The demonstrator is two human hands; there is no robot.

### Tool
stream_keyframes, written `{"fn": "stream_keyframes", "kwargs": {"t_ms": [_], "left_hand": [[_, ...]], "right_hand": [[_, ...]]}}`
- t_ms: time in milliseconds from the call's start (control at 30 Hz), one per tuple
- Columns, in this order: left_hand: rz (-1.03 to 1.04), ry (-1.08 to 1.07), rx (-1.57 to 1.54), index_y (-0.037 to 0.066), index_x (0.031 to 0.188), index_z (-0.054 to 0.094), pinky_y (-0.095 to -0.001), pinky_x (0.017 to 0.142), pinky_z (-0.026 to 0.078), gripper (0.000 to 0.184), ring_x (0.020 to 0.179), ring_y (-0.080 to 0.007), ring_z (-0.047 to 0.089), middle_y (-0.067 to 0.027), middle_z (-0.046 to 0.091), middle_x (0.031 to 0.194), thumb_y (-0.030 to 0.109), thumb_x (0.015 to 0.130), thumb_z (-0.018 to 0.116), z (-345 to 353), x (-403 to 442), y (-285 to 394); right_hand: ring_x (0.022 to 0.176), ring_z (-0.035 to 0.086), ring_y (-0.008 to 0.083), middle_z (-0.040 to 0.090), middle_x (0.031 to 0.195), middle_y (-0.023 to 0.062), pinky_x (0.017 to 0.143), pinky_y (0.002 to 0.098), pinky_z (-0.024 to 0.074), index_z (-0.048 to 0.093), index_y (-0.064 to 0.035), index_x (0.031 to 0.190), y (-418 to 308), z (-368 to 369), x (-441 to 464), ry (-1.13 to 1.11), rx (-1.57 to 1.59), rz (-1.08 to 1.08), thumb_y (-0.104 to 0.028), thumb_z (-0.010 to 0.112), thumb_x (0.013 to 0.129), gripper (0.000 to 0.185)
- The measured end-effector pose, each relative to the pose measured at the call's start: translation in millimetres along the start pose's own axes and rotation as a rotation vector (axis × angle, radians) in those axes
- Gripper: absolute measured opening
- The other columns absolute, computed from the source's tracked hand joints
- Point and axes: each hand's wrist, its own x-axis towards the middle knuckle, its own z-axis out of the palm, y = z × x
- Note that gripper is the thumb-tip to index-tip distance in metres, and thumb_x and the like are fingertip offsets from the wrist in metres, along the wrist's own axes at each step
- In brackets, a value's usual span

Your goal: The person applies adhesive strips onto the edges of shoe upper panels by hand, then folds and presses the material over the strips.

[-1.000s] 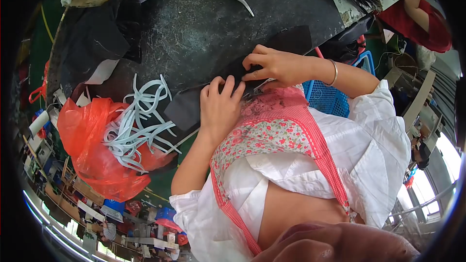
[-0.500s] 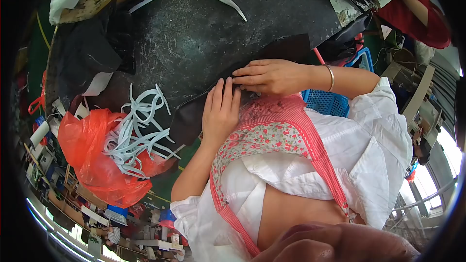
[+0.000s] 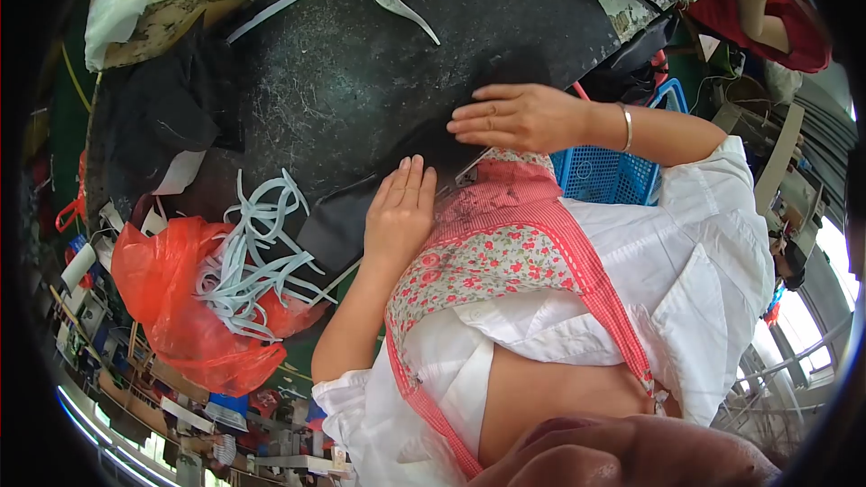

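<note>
A black sheet of thin material (image 3: pixel 341 227) lies along the near edge of the dark work table (image 3: pixel 316 81). My left hand (image 3: pixel 401 212) rests on it palm down, its fingers stretched out. Farther right, my right hand (image 3: pixel 523 117), with a bracelet at the wrist, is held flat with extended fingers over the sheet's right part. Neither hand grips anything visible. Both palms are hidden, so I cannot tell how firmly the right one touches. Left of my left hand, pale blue strips (image 3: pixel 262 261) spill from a red plastic bag (image 3: pixel 162 298).
A curved silver tool (image 3: pixel 401 9) and a pale strip (image 3: pixel 278 9) lie at the table's far side. Black material (image 3: pixel 153 117) is heaped at left. A blue plastic basket (image 3: pixel 604 173) stands below the right edge. Another person's red-clothed arm (image 3: pixel 767 22) shows at upper right.
My hands have moved apart, the right one away from my left fingertips. The dark flap that stretched past my right hand no longer shows there. The whole view has shifted slightly.
</note>
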Motion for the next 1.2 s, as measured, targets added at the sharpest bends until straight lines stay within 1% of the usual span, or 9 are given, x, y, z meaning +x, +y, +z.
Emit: {"fn": "stream_keyframes", "kwargs": {"t_ms": [100,267,400,500,633,800,1033,1100,1200], "left_hand": [[0.035,0.017,0.055,0.001,0.108,0.066,-0.0374,0.095,0.050,0.030,0.110,-0.0293,0.064,-0.0193,0.066,0.118,0.011,0.081,0.058,3.0,-0.5,-0.4],[0.083,0.060,0.126,0.001,0.105,0.067,-0.0373,0.092,0.052,0.027,0.107,-0.0301,0.064,-0.0188,0.067,0.113,0.010,0.081,0.057,5.5,-1.2,-0.9],[0.145,0.135,0.156,0.002,0.100,0.068,-0.0338,0.080,0.054,0.024,0.099,-0.0246,0.066,-0.0123,0.069,0.102,0.010,0.080,0.058,6.4,-1.1,-2.1],[0.112,0.132,0.052,0.005,0.098,0.069,-0.0318,0.071,0.050,0.020,0.093,-0.0201,0.066,-0.0057,0.067,0.090,0.009,0.079,0.065,-17.5,2.7,-1.4],[0.063,0.647,-0.008,0.009,0.094,0.069,-0.0361,0.072,0.045,0.020,0.089,-0.0208,0.062,-0.0024,0.063,0.090,0.009,0.076,0.078,-74.9,52.4,8.9],[0.278,0.630,-1.329,0.009,0.098,0.069,-0.0380,0.081,0.048,0.024,0.097,-0.0308,0.057,-0.0113,0.062,0.106,-0.002,0.077,0.070,-144.9,83.4,36.1],[0.836,0.570,-1.766,0.013,0.103,0.069,-0.0407,0.087,0.041,0.025,0.100,-0.0270,0.050,-0.0123,0.055,0.111,-0.004,0.088,0.060,-187.3,74.7,47.2],[0.689,0.718,-1.817,0.018,0.090,0.068,-0.0348,0.075,0.043,0.026,0.096,-0.0254,0.050,-0.0109,0.058,0.104,-0.007,0.085,0.062,-190.6,56.3,52.3],[0.534,0.750,-1.488,0.012,0.086,0.066,-0.0348,0.068,0.048,0.018,0.086,-0.0267,0.054,-0.0103,0.061,0.094,-0.006,0.082,0.066,-200.4,29.3,17.4]], "right_hand": [[0.141,0.035,0.0214,0.038,0.152,0.0049,0.117,0.0454,0.0265,0.043,-0.0057,0.141,18.1,-16.7,-24.9,-0.106,-0.075,0.126,-0.031,0.068,0.078,0.072],[0.143,0.029,0.0328,0.033,0.153,0.0171,0.117,0.0466,0.0247,0.041,0.0009,0.140,-2.6,-3.5,-32.7,0.003,0.001,0.256,-0.033,0.074,0.074,0.081],[0.129,0.049,0.0351,0.053,0.136,0.0211,0.111,0.0444,0.0369,0.053,0.0056,0.126,-38.1,28.8,9.1,0.253,0.137,0.043,-0.025,0.065,0.082,0.055],[0.103,0.063,0.0282,0.066,0.110,0.0153,0.089,0.0366,0.0492,0.062,0.0040,0.107,-42.7,18.7,26.0,0.370,-0.056,0.062,-0.018,0.060,0.080,0.035],[0.081,0.064,0.0242,0.067,0.096,0.0101,0.067,0.0363,0.0509,0.064,-0.0005,0.096,-19.0,-41.2,18.6,0.662,-0.276,0.120,-0.014,0.064,0.074,0.026],[0.086,0.066,0.0305,0.069,0.094,0.0121,0.077,0.0404,0.0524,0.068,-0.0048,0.103,88.1,-130.4,-68.2,0.942,-0.869,0.706,0.009,0.057,0.073,0.035],[0.097,0.067,0.0349,0.068,0.107,0.0202,0.082,0.0409,0.0527,0.065,-0.0074,0.118,244.5,-125.5,-225.7,0.811,-0.540,1.141,-0.011,0.055,0.089,0.032],[0.102,0.065,0.0354,0.067,0.108,0.0198,0.086,0.0396,0.0503,0.065,-0.0072,0.117,255.6,-128.7,-230.8,0.816,-0.496,1.230,-0.038,0.051,0.099,0.038],[0.116,0.058,0.0347,0.061,0.126,0.0165,0.094,0.0395,0.0466,0.058,-0.0110,0.131,287.2,-135.9,-254.9,0.644,-0.502,1.380,-0.047,0.040,0.101,0.049]]}}
